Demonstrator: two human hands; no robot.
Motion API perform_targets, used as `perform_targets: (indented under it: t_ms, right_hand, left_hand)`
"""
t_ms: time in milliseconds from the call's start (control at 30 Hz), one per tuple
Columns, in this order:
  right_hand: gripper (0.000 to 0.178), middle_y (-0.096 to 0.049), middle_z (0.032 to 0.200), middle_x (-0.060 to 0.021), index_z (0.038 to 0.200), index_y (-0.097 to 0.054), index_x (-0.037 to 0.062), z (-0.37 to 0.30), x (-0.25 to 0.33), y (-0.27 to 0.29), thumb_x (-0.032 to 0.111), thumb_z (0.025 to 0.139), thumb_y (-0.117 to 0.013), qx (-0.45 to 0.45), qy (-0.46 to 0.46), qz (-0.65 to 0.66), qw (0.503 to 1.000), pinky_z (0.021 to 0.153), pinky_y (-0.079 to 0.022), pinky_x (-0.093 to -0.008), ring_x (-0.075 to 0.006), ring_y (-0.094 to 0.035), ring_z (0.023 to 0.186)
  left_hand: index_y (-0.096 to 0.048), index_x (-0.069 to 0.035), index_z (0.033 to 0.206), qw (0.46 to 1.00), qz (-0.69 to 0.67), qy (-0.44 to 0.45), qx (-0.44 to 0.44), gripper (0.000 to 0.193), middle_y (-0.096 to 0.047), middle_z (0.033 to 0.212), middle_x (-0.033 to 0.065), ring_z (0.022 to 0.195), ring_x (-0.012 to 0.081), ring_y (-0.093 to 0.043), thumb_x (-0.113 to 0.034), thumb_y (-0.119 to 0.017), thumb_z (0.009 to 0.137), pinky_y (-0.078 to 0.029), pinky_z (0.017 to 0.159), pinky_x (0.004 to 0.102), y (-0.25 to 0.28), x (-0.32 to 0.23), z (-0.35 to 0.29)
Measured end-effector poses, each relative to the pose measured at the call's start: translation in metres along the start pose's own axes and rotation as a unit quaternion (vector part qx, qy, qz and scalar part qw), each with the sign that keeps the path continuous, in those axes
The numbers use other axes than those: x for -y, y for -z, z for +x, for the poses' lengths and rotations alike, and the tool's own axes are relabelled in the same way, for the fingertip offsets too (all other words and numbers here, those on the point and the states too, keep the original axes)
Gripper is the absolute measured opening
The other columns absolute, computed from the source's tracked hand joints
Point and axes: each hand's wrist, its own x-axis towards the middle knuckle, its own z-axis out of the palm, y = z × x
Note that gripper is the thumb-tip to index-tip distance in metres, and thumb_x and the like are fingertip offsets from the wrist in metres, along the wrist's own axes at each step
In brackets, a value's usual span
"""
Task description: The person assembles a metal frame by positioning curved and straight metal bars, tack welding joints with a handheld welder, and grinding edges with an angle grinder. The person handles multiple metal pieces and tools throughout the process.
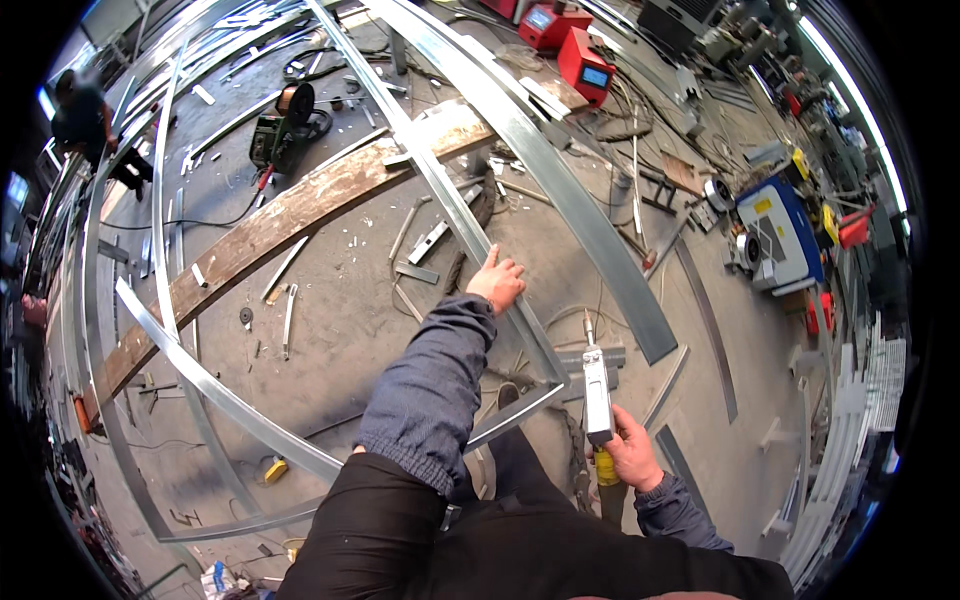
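Note:
My left hand [497, 282] lies over one side tube of a shiny metal frame [540, 352], near its mitred corner. Its fingers bend across the tube, though their tips are partly hidden. In my right hand [636, 455] is a handheld welding torch [597, 395] with a silver-white body and a copper-coloured nozzle, which points away from me. A yellow section [606, 468] shows below its body. The nozzle stands apart from the frame corner, to its right. A wide flat metal bar [590, 220] runs along the frame's right side.
A worn wooden plank [300, 220] crosses beneath the frame. Metal offcuts and cables litter the floor. A wire-feed unit [275, 135] stands beyond, with red machines [585, 68] at the back. At right is a blue-and-white machine [775, 235]. A person [85, 120] stands far left.

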Motion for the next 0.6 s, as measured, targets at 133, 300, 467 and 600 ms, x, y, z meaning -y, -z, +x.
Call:
perform_targets:
  t_ms: [133, 300, 467, 600]
  right_hand:
    - [0.061, -0.066, 0.116, -0.0094, 0.158, -0.043, 0.0007, 0.051, 0.018, 0.013, 0.025, 0.107, -0.066, 0.029, 0.001, 0.003, 1.000, 0.077, -0.063, -0.0355, -0.0183, -0.071, 0.087]
    - [0.053, -0.066, 0.107, -0.0087, 0.156, -0.045, 0.0033, 0.097, 0.035, 0.043, 0.023, 0.109, -0.061, 0.068, 0.009, 0.004, 0.998, 0.071, -0.064, -0.0365, -0.0202, -0.073, 0.078]
    - [0.043, -0.069, 0.096, -0.0109, 0.143, -0.053, 0.0036, 0.117, 0.058, 0.065, 0.028, 0.108, -0.062, 0.069, 0.008, 0.029, 0.997, 0.070, -0.064, -0.0380, -0.0225, -0.074, 0.076]
    - [0.035, -0.069, 0.095, -0.0127, 0.133, -0.055, 0.0038, 0.138, 0.081, 0.068, 0.028, 0.109, -0.061, 0.084, -0.004, 0.042, 0.996, 0.068, -0.064, -0.0396, -0.0243, -0.074, 0.075]
  left_hand:
    - [-0.079, -0.018, 0.109, 1.000, 0.010, 0.012, -0.009, 0.021, -0.064, 0.147, 0.0031, 0.146, 0.0233, -0.050, -0.020, -0.062, 0.097, -0.014, 0.132, 0.0645, -0.001, -0.004, -0.003]
    - [-0.076, -0.016, 0.113, 0.998, 0.000, 0.064, -0.029, 0.024, -0.048, 0.163, 0.0096, 0.157, 0.0296, -0.036, -0.014, -0.062, 0.094, -0.015, 0.131, 0.0644, 0.011, -0.016, -0.013]
    - [-0.047, -0.010, 0.159, 0.903, -0.184, 0.312, -0.229, 0.081, -0.022, 0.174, 0.0233, 0.161, 0.0420, -0.025, -0.008, -0.070, 0.081, -0.021, 0.132, 0.0555, -0.011, -0.029, -0.026]
    - [-0.030, 0.013, 0.160, 0.691, -0.449, 0.466, -0.321, 0.098, -0.036, 0.164, 0.0354, 0.154, 0.0451, -0.036, -0.034, -0.078, 0.089, -0.031, 0.127, 0.0424, -0.017, 0.024, 0.006]
